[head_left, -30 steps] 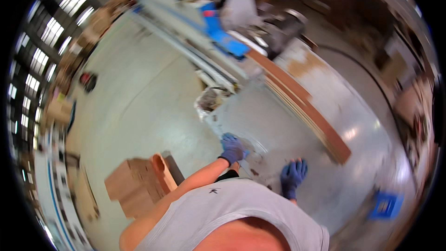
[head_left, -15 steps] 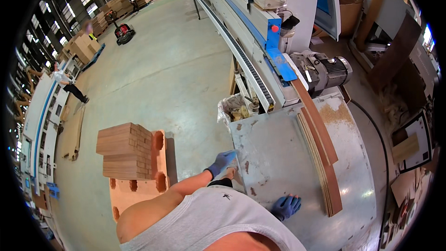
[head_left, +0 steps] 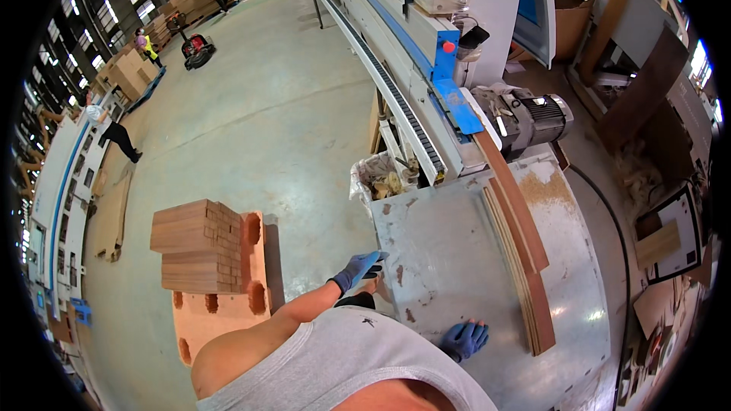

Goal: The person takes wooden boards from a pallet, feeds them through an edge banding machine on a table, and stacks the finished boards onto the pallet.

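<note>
Presently, wooden strips point(head_left: 527, 240) lie right of the nearer right hand point(head_left: 466, 340), axis forward-left; fingers slightly spread; left hand point(head_left: 356, 271): finger closure unclear.

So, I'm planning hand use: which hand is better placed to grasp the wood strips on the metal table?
Probably the right hand: it is over the metal table, close to the near end of the wood strips, and looks empty. The left hand is at the table's left edge, farther from them.
</note>
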Action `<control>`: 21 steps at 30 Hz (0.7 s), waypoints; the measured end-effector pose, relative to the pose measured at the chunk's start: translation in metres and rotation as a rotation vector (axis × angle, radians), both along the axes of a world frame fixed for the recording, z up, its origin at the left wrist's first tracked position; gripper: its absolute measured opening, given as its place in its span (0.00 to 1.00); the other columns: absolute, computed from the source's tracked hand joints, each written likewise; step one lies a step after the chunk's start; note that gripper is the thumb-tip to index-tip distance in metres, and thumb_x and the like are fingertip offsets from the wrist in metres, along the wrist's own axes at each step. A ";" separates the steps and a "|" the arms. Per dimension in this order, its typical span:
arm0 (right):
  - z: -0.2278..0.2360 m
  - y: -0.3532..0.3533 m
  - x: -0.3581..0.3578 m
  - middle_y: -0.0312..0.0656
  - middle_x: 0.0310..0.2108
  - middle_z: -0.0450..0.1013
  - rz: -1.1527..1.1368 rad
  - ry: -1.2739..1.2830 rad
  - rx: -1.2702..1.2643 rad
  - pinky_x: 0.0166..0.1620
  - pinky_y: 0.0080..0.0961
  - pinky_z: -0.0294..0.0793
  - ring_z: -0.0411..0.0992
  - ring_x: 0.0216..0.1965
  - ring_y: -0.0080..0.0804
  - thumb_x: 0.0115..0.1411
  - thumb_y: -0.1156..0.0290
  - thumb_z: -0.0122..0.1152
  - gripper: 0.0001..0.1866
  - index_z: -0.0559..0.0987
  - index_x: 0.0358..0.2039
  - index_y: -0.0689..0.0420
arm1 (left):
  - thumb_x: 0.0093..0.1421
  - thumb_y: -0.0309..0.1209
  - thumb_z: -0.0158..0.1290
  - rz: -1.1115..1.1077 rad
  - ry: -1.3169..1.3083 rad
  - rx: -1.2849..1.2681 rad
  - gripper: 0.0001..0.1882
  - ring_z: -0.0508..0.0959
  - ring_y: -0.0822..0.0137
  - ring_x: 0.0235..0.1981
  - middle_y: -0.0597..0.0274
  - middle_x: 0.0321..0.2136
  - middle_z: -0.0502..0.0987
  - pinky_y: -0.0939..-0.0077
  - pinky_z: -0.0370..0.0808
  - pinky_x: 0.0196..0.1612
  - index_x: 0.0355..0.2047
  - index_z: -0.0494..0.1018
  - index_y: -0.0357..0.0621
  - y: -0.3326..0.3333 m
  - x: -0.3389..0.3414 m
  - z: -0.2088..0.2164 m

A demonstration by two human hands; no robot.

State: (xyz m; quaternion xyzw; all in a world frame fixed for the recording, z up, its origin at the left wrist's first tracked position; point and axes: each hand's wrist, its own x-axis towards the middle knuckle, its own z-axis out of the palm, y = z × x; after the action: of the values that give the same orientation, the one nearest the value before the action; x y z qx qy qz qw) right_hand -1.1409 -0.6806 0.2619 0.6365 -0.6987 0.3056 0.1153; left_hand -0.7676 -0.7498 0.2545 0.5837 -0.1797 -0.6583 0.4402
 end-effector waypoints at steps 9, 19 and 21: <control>-0.005 0.000 -0.004 0.60 0.49 0.74 0.035 0.027 -0.011 0.58 0.58 0.64 0.70 0.52 0.63 0.54 0.73 0.59 0.15 0.79 0.42 0.62 | 0.68 0.50 0.51 -0.054 0.038 0.028 0.21 0.77 0.77 0.36 0.71 0.42 0.79 0.80 0.75 0.41 0.53 0.80 0.53 0.000 -0.006 0.005; -0.008 0.002 -0.003 0.60 0.47 0.75 0.023 0.042 -0.024 0.58 0.57 0.64 0.70 0.51 0.62 0.56 0.72 0.57 0.14 0.80 0.42 0.62 | 0.67 0.54 0.49 -0.137 0.057 -0.054 0.26 0.75 0.70 0.48 0.69 0.57 0.74 0.70 0.71 0.49 0.61 0.72 0.60 0.009 -0.004 -0.026; -0.007 0.001 -0.002 0.60 0.47 0.75 0.029 0.043 -0.017 0.58 0.57 0.64 0.71 0.51 0.62 0.56 0.72 0.57 0.14 0.80 0.42 0.62 | 0.67 0.53 0.49 -0.127 0.077 -0.047 0.26 0.75 0.70 0.47 0.69 0.56 0.75 0.70 0.71 0.49 0.61 0.72 0.60 0.011 -0.004 -0.030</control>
State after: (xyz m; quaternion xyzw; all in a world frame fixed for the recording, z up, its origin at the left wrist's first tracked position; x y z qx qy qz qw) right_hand -1.1433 -0.6793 0.2548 0.6518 -0.6842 0.2995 0.1312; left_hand -0.7721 -0.7390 0.2244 0.5349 -0.2145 -0.7024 0.4178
